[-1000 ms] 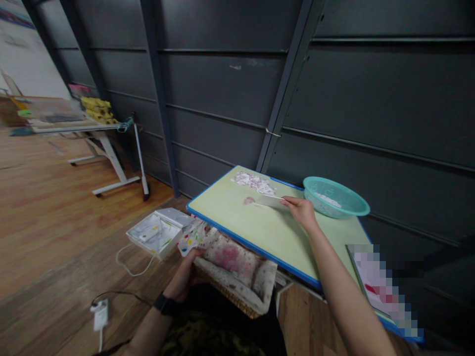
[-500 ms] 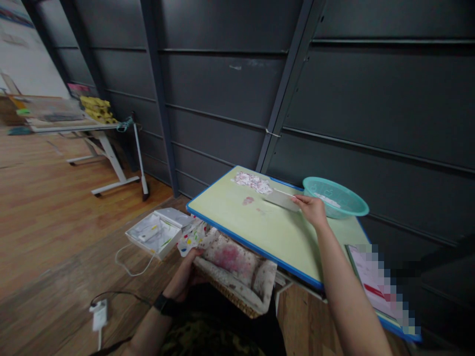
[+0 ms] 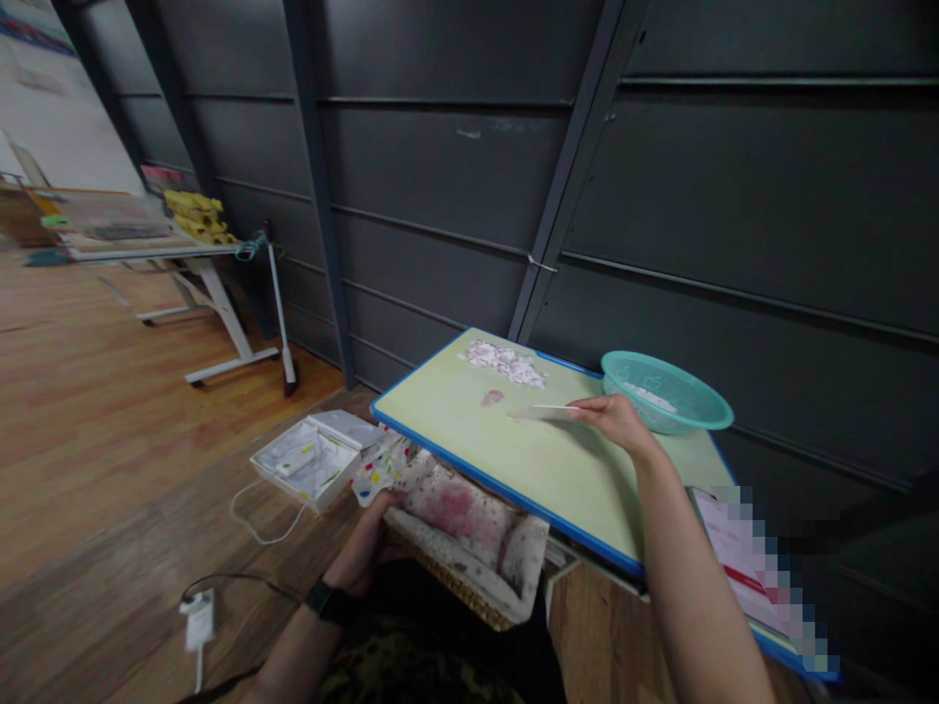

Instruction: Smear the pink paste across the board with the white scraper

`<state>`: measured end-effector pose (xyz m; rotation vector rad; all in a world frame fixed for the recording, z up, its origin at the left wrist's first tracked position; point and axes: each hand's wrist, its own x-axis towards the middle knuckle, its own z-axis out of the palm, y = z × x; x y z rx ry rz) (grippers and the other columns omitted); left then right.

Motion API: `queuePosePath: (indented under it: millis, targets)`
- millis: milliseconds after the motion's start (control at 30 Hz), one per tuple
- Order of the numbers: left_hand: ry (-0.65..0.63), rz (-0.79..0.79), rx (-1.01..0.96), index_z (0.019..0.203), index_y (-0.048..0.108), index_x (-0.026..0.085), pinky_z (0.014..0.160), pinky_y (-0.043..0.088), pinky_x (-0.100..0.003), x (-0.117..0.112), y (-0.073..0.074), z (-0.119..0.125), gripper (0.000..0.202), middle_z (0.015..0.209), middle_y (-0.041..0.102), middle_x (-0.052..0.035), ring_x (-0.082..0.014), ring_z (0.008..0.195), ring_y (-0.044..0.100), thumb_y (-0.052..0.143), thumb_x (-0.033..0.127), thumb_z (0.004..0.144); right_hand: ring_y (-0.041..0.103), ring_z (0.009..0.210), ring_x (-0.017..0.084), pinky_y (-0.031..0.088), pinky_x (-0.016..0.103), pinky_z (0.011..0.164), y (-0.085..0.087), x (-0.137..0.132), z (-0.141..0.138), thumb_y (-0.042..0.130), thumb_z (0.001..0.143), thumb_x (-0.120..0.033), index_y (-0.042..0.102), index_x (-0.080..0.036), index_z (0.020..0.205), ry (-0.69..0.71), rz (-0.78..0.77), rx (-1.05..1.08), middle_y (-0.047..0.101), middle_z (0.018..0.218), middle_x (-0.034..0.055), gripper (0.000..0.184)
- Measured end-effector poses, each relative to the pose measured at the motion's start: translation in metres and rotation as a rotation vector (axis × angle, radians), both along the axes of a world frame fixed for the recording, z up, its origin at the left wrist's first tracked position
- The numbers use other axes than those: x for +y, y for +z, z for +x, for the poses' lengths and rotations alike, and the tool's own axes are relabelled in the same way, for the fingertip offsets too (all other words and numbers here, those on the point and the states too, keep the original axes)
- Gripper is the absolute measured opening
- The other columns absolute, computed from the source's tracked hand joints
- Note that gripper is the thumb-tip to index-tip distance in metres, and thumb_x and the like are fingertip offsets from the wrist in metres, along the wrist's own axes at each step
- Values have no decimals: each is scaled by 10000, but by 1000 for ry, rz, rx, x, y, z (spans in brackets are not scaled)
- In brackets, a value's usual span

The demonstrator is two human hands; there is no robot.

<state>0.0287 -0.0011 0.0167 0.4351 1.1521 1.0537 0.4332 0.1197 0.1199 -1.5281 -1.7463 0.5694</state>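
My right hand (image 3: 617,419) is closed on a flat white knife-like blade (image 3: 541,413), held level just above the pale green board (image 3: 514,460) with a blue edge. A small pink scrap (image 3: 491,397) lies on the board left of the blade tip, and a heap of chopped pink-white bits (image 3: 503,360) sits at the far edge. My left hand (image 3: 367,552), a dark band on its wrist, grips the rim of a cloth-lined wicker basket (image 3: 469,548) below the board's near edge.
A teal plastic bowl (image 3: 666,391) stands on the board right of my hand. A blurred paper (image 3: 755,572) lies at the near right. On the wooden floor are an open white box (image 3: 312,458) and a cable with plug (image 3: 198,618). A second table (image 3: 139,244) stands far left.
My right hand swung the blade from the pink scrap up toward the heap, then brought it back down and turned it flatter above the board. The left hand stayed on the basket.
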Motion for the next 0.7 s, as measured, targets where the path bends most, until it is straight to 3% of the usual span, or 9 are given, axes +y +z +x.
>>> queuePosePath:
  millis: [133,300,400,567,700]
  targets:
    - [2,-59,30,1277,634,165,634,641,-390,-1,8,3,440,912,796,-104,-297,780,771,679,373,891,701,695,258,552,362,664,8,-6,8,811,621,-677,863,-198,755,-2,-10,15,814,784,91,500]
    - [-14,-44,12,1309,635,163,634,633,-387,-1,9,3,502,870,784,-89,-297,755,766,708,379,863,663,652,246,504,354,601,9,-6,19,802,607,-711,843,-176,734,-236,131,68,789,736,91,551]
    - [-18,-50,-10,1333,637,178,664,633,-384,0,7,2,555,919,793,-92,-318,830,780,741,392,833,606,570,212,449,330,534,8,-8,28,799,576,-743,802,-169,680,-292,68,28,723,620,64,584]
    - [-15,-23,-4,1315,634,179,708,646,-400,0,2,1,549,968,794,-101,-326,883,780,750,398,825,537,502,164,434,306,488,13,-17,25,830,515,-727,721,-183,584,-154,-196,71,634,541,35,558]
    - [-26,-27,21,1321,626,176,690,647,-416,0,1,2,531,930,787,-103,-319,833,771,725,411,855,513,502,139,423,283,489,21,-23,8,850,528,-689,709,-184,566,-38,-267,76,603,526,23,526]
